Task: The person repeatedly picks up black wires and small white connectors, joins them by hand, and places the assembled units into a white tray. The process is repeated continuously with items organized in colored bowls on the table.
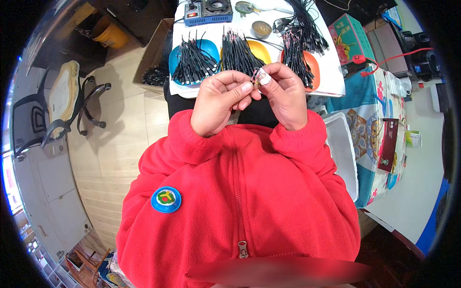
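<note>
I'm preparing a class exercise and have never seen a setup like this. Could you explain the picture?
There is no robot: these are a person's bare left hand and right hand, reaching out of a red fleece jacket. A wide fisheye camera on the person's head looks down, so straight edges bend. On the white worktop, black cables lie in a blue dish, a yellow dish and an orange dish. Behind are a blue electrical unit and a small round bowl. Both hands' fingertips pinch a small wired piece, too small to identify.
</note>
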`<state>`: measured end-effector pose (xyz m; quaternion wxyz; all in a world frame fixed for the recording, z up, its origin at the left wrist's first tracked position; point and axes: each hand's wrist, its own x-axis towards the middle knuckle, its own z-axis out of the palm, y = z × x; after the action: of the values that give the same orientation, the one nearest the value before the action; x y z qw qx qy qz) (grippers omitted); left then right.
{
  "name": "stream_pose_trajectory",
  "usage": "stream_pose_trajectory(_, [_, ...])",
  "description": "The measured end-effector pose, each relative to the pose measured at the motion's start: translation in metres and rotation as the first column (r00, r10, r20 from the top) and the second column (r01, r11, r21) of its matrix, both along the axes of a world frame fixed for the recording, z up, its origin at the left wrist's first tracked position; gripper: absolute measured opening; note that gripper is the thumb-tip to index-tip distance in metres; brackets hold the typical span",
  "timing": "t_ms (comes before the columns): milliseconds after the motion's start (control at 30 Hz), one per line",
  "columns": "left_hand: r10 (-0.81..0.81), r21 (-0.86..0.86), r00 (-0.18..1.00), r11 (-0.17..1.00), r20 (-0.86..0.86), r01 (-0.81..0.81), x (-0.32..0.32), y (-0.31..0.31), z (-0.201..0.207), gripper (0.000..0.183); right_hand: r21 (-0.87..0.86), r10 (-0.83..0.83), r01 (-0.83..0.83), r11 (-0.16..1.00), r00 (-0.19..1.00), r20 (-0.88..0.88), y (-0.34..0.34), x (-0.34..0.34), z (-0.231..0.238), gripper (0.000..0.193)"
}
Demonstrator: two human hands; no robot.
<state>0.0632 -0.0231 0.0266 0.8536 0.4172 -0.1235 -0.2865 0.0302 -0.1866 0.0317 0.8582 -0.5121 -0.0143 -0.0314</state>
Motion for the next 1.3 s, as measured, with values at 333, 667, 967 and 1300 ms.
stream_pose_trajectory(333, [-0.101, -0.08, 0.993, 0.992, -0.058, 0.096, 0.0, 0.0, -0.002, 0.011, 0.175, 0.189, -0.18, 0.968, 0.981, -0.038, -0.005, -0.002, 0.004, 0.016])
stream_pose_trajectory(667, [-0.218, -0.158, 0.972, 0.966, -0.088, 0.203, 0.003, 0.002, -0.007, 0.013, 0.032, 0.101, -0.101, 0.994, 0.994, -0.027, -0.005, -0.006, -0.001, 0.017])
stream_pose_trajectory(967, [-0.063, 0.095, 0.994, 0.994, 0.084, 0.055, 0.005, -0.008, -0.01, 0.014, 0.23, 0.126, -0.108, 0.967, 0.99, -0.068, -0.008, -0.004, -0.008, 0.012])
stream_pose_trajectory(1300, [-0.003, 0.267, 0.979, 0.962, 0.204, -0.053, 0.013, -0.023, -0.021, 0.014, 0.099, 0.194, -0.174, 0.98, 0.945, -0.262, -0.044, 0.006, -0.045, 0.024])
